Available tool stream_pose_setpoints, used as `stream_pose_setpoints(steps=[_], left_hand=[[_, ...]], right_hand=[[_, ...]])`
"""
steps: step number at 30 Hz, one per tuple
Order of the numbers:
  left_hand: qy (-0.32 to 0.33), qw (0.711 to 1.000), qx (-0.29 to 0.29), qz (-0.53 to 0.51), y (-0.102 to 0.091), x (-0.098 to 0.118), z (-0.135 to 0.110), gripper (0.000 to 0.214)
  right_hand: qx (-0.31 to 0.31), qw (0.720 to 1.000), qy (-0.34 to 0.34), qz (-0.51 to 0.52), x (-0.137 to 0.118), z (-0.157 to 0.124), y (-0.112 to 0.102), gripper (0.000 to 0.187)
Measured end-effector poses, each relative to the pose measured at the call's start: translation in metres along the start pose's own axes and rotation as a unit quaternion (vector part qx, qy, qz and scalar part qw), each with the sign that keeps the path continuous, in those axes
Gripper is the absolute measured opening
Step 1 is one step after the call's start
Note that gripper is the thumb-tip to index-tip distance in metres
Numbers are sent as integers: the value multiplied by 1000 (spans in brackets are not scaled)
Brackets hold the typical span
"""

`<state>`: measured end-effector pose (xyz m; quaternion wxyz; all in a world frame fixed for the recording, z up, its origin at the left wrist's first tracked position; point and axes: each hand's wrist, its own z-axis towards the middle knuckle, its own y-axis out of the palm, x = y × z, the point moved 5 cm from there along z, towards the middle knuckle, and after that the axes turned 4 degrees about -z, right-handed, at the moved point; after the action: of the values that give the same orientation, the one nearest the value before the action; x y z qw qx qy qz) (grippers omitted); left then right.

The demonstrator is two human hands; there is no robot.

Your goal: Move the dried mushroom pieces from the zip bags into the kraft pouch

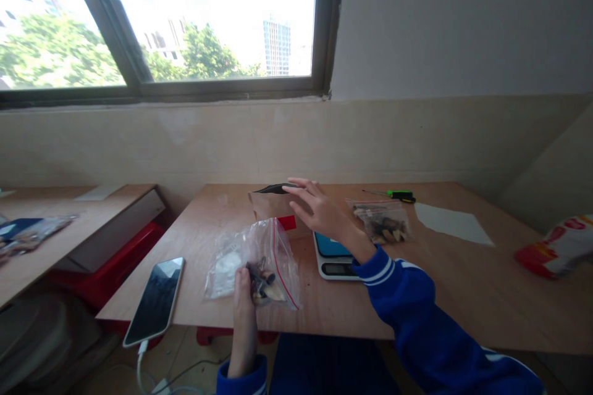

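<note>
I log the left hand (pixel 244 299) pinching a red-striped zip bag (pixel 281 259) in front of the brown paper pouch (pixel 269 205), the right hand (pixel 319 213), fingers outstretched, at the pouch's rim, contact unclear.

Looks like some no-frills workroom tbh: plain wooden counter (pixel 445 296) with a digital scale (pixel 340 269) and zip bag (pixel 225 268), red plastic stool (pixel 123 265), big window (pixel 222 24).
</note>
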<state>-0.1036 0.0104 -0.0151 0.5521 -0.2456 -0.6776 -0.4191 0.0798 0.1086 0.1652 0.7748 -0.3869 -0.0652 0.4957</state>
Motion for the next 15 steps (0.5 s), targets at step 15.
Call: stream_pose_setpoints(steps=[15], left_hand=[[23,999,2,25,17,-2,-9,51]], right_hand=[[-251,964,31,85,-55,-57,20,19]])
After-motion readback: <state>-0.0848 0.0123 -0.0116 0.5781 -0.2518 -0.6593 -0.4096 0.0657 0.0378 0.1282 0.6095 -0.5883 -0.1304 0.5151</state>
